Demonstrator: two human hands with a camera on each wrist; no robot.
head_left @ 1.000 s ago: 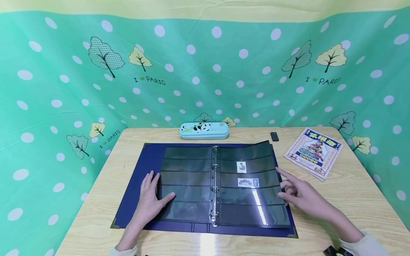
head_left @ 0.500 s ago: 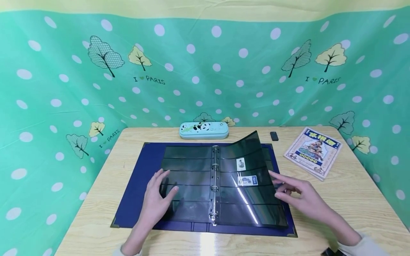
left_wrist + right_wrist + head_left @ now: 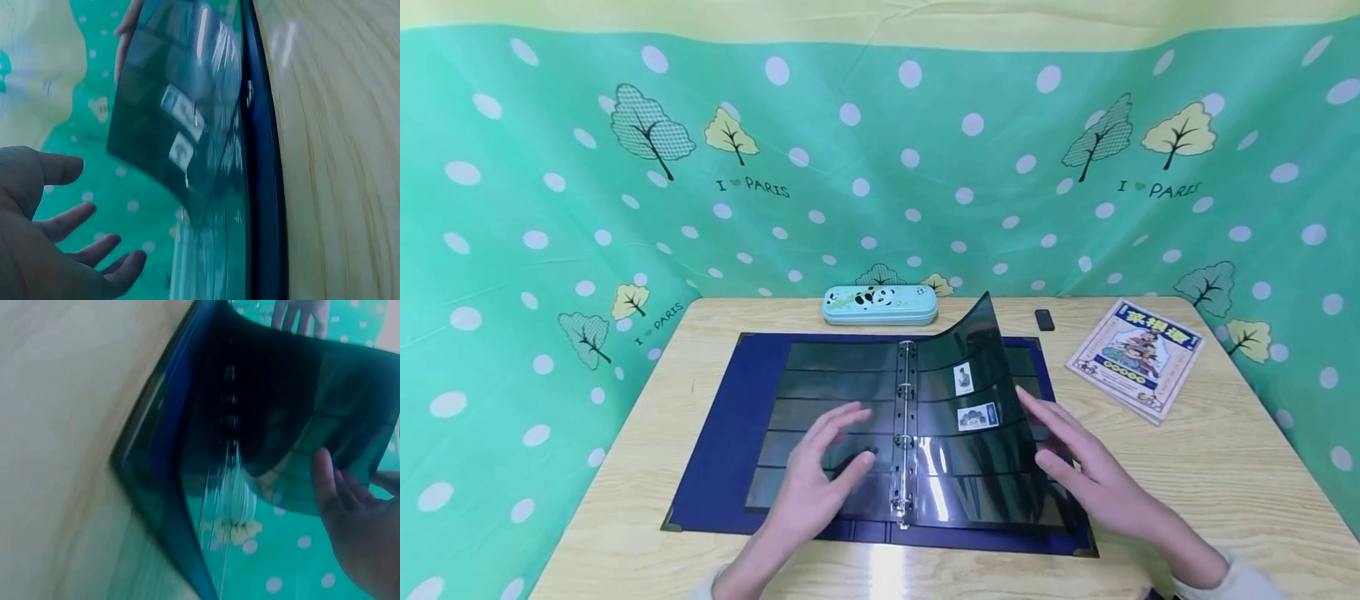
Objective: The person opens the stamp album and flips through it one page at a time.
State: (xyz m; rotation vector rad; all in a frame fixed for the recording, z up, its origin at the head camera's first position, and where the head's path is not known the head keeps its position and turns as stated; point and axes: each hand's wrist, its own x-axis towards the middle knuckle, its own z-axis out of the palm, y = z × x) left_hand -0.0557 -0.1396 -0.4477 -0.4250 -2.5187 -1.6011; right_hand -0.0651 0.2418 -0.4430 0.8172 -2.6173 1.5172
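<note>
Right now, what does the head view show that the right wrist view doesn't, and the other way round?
Only the head view: the upper stamp and lower stamp on the lifted page, the illustrated booklet and the small black object beside it.

Only the right wrist view: the underside of the lifted page, the face turned toward the right hand.

Both: the right hand at that page, the left hand, the blue album cover, the wooden table and the dotted cloth.
</note>
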